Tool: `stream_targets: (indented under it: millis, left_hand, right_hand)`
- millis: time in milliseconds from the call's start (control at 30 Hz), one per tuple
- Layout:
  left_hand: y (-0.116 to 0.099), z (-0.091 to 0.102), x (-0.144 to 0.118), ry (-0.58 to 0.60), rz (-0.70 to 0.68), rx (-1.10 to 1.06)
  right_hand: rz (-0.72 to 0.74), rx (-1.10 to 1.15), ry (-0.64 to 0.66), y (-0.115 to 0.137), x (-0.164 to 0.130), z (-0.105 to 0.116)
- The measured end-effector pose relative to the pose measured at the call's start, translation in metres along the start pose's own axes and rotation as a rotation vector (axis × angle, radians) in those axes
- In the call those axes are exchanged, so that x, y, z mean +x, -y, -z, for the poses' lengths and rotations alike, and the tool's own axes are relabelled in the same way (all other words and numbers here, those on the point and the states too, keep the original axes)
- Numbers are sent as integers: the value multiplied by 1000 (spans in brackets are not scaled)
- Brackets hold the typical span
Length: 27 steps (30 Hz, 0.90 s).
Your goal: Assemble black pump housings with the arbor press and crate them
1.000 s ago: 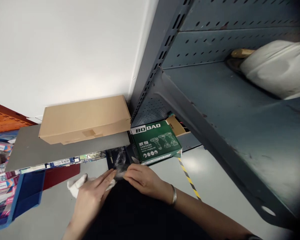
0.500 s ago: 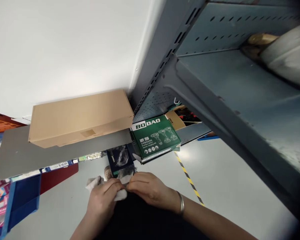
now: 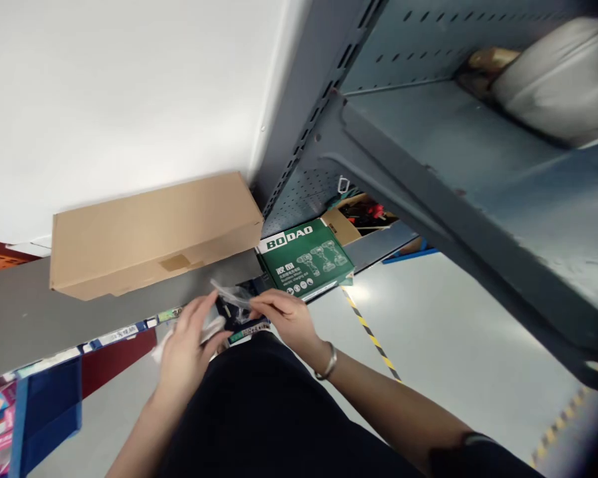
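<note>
Clear plastic packet sits pinched between your two hands, just below the grey shelf edge; your right hand grips its 3 o'clock end with closed fingers. Your left hand, fingers partly spread, touches its 9 o'clock end and holds a white cloth. At 1 o'clock of the packet lies the green BODAO drill box, with the long cardboard box at 10 o'clock.

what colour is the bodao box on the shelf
Green, with a white name strip, on the BODAO box; the head view shows it.
</note>
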<state>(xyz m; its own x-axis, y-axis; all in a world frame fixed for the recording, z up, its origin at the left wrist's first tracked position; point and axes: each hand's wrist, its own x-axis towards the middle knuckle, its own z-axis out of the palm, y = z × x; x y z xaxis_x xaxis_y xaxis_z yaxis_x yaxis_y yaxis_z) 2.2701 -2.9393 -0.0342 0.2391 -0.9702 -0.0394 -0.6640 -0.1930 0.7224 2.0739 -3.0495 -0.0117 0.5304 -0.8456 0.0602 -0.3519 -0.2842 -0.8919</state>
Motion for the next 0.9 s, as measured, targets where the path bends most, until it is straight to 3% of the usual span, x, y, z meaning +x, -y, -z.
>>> stream_targets:
  millis: [100, 200, 267, 367, 467, 567, 700, 900]
  left_hand:
    - [-1, -28, 23, 160, -82, 126]
    - [9, -44, 32, 159, -66, 153]
    - [16, -44, 31, 123, -47, 143]
    - [21, -36, 28, 59, 9, 119]
    - [19, -31, 29, 35, 40, 90]
    - [18, -32, 31, 35, 32, 79]
    - [20, -29, 30, 22, 10, 116]
    - [18, -18, 25, 106, -56, 195]
  right_hand:
    - [-2, -149, 106, -19, 7, -20]
    - [-18, -334, 218, -42, 7, -23]
    - [-14, -413, 234, -54, 3, -19]
    - [70, -500, 373, -63, -4, -17]
    - [121, -565, 500, -69, -7, -24]
    - [95, -604, 538, -75, -3, -32]
    - [45, -543, 495, -75, 4, -22]
    - [-156, -285, 185, -67, -1, 8]
